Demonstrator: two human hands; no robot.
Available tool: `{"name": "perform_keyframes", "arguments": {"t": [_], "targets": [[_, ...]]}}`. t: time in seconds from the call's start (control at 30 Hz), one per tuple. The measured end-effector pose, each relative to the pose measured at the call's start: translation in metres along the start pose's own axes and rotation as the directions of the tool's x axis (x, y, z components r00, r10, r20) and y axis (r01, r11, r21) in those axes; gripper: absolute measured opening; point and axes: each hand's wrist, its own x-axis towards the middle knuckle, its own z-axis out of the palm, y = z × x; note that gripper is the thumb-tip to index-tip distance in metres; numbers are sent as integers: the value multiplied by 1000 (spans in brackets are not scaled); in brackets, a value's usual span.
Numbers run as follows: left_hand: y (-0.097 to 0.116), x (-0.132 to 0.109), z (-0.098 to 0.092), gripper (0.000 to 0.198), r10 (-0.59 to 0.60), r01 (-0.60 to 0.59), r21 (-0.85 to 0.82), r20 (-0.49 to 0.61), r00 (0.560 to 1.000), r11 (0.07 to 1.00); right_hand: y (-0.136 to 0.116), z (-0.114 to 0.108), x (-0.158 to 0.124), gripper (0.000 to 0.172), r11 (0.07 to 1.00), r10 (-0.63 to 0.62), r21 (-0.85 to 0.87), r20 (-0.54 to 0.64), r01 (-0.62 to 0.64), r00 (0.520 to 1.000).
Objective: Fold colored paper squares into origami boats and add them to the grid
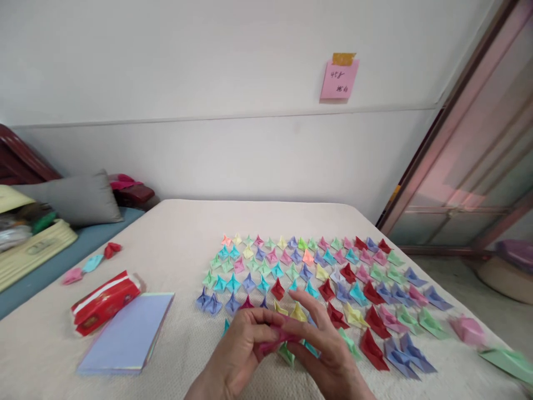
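Note:
Between my two hands is a small piece of folded pink paper (270, 345), partly covered by the fingers. My left hand (241, 347) pinches it from the left, thumb and fingers closed. My right hand (320, 344) grips its right side with thumb and finger, while another finger sticks up and away. Under and beyond the hands, rows of small folded paper boats (305, 272) in many colours cover the table. A dark red boat (373, 350) and a pair of blue-purple boats (408, 355) lie right of my right hand.
A stack of lilac paper sheets (129, 333) lies at the left, with a red-and-white packet (106, 303) overlapping its corner. Folded pieces in red (111, 250), light blue (92, 263) and pink (72, 276) sit farther left. Near the right edge are a pink folded piece (468, 330) and green paper (508, 362).

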Motion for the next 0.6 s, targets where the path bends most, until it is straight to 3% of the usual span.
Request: {"name": "perform_keyframes", "arguments": {"t": [0.1, 0.3, 0.43, 0.5, 0.53, 0.6], "targets": [[1, -2, 2, 22, -40, 40, 9, -11, 999, 999, 0, 1, 1, 23, 998, -29, -47, -2, 29, 1000], [-5, -3, 1, 17, -53, 53, 5, 32, 998, 999, -3, -1, 4, 15, 998, -47, -41, -33, 46, 998], [-5, -1, -3, 48, 80, -104, 178, 137, 987, 978, -4, -3, 5, 15, 997, 25, 75, -82, -19, 996], [-4, 0, -5, 53, 214, -259, 363, 159, 964, 895, -5, -5, 7, 13, 985, 92, 157, -112, -74, 989], [-5, 1, -5, 53, 320, -368, 454, 183, 930, 812, -5, -6, 8, 13, 975, 130, 198, -116, -106, 985], [-7, 2, -5, 47, 528, -586, 584, 292, 797, 561, -7, -9, 9, 13, 950, 193, 269, -111, -157, 975]]}}
